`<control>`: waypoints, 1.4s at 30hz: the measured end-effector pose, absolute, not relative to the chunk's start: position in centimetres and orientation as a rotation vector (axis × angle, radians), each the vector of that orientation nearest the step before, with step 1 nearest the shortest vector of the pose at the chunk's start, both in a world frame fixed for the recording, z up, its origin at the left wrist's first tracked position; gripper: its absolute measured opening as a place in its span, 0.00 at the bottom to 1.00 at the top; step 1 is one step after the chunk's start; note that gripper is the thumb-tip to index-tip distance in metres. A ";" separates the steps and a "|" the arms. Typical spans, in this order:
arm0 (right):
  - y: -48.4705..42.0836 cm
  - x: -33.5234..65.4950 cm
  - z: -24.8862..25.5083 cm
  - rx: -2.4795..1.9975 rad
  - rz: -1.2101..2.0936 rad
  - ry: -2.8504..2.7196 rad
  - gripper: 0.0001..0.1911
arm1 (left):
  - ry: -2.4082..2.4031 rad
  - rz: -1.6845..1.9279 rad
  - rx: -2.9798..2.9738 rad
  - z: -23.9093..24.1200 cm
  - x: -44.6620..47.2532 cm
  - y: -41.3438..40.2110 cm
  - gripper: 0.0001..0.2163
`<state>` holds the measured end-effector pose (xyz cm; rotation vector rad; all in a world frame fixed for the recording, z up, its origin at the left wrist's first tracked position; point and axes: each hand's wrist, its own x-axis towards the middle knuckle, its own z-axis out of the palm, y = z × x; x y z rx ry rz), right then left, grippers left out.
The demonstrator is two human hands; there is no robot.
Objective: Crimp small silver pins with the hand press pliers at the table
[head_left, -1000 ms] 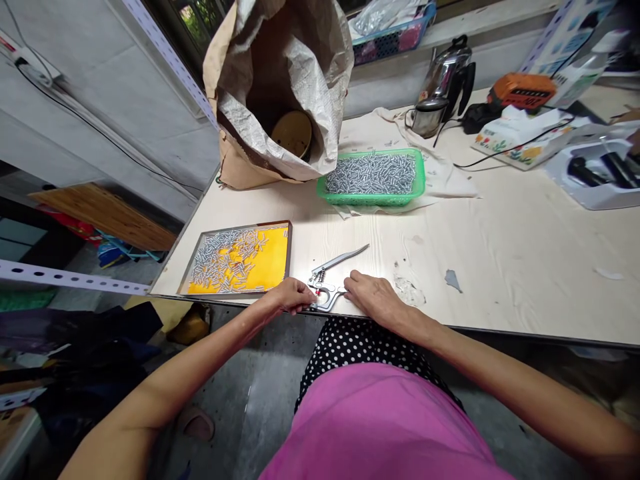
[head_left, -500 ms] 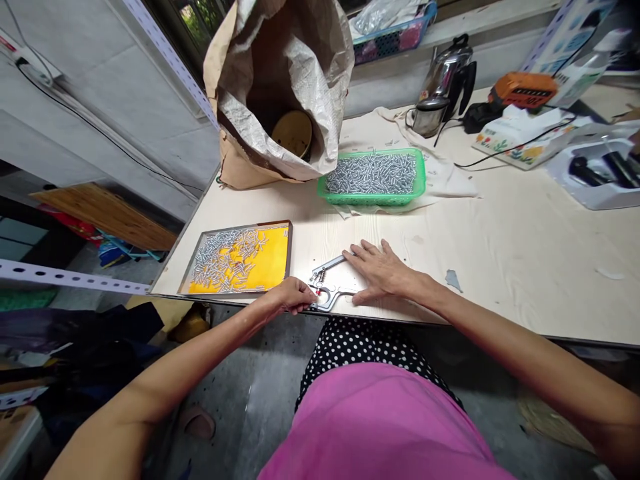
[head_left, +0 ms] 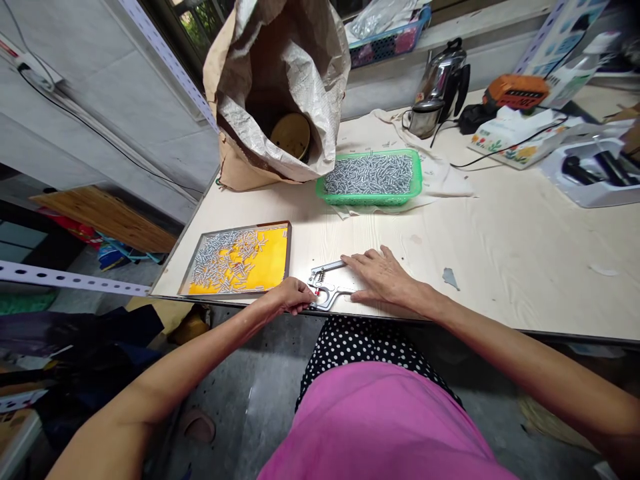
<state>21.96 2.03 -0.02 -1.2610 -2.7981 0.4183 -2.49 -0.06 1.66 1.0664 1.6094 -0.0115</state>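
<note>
While right hand lies flat, grip released, over the pliers handles, left hand grip pinches their head

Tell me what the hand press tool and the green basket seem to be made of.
The hand press tool looks like bare metal: silvery with a dull shine, plus a small red part near its head. The green basket is probably moulded plastic, judging by its bright, even colour and thin, perforated-looking wall.

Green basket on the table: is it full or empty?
Full: small silver metal pieces fill the green basket nearly to its rim.
</note>
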 end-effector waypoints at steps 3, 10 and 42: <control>1.9 22.1 -0.2 -1.270 0.409 -2.781 0.39 | 1.586 -0.002 1.086 1.7 -2.5 0.0 0.15; 2.5 22.9 -2.1 -1.152 0.482 -2.676 0.46 | 1.598 -0.017 1.074 1.2 -2.6 0.0 0.16; -0.4 23.3 -2.9 -1.302 0.363 -2.550 0.35 | 1.126 -0.150 2.710 -0.4 1.8 1.9 0.31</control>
